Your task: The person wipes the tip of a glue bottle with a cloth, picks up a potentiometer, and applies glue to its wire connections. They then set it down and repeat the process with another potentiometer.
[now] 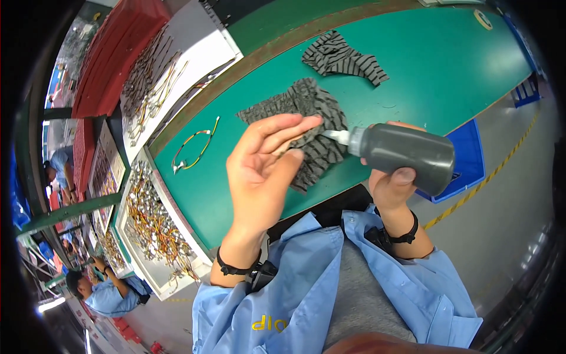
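A grey cloth with black stripes (321, 156) is bunched over the green table, and my left hand (262, 162) pinches part of it between thumb and fingers. My right hand (389, 180) is wrapped round a dark grey squeeze bottle (410, 154), tilted on its side. Its white nozzle (336, 135) points left and meets the cloth near my left fingertips; whether any liquid comes out I cannot tell. Beyond lies a second striped cloth (342, 58), crumpled and apart from both hands.
On the green table (436, 65) lie a small wire harness (197, 144), at left, and a tape roll (483, 19), far right. White trays of wire harnesses (156, 218) stand along the left. A blue bin (466, 159) sits below the right edge. Another person (112, 292) works at lower left.
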Available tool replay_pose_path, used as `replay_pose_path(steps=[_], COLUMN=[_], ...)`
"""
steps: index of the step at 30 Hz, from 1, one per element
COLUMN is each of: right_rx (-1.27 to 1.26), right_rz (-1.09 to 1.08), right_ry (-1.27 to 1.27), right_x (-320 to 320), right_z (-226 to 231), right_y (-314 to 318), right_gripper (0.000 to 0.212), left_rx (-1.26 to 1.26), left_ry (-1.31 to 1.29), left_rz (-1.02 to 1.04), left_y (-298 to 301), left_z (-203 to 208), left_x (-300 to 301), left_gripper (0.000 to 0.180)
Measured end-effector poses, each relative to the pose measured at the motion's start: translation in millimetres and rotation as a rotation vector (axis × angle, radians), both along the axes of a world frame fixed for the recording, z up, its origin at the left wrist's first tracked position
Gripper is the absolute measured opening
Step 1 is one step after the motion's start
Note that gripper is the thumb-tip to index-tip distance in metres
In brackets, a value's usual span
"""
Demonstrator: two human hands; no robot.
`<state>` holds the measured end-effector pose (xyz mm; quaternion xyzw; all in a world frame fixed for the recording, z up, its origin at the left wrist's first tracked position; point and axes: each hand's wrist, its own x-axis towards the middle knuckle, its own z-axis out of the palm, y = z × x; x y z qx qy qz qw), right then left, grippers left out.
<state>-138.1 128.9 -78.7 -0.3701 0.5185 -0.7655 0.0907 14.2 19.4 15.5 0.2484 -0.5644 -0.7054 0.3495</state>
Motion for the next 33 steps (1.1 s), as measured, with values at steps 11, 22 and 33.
replay_pose_path(steps=[11,22,33], right_rx=[-0.120,-0.017,-0.098], right_rz=[0.343,0.667,0.865], right_ry=[-0.809,-1.061,-1.060], right_x=[33,97,128], right_z=[2,27,35], right_y=[4,26,78], right_gripper=[0.060,0.054,0.041], left_rx=[-0.326,-0.733,0.055], left_ry=[0.063,0.038,0.354], left_rz=[0.217,0.612,0.388], left_y=[62,96,156], left_z=[-19,-28,-31], left_x=[13,72,101], left_gripper=[0.029,0.013,0.009])
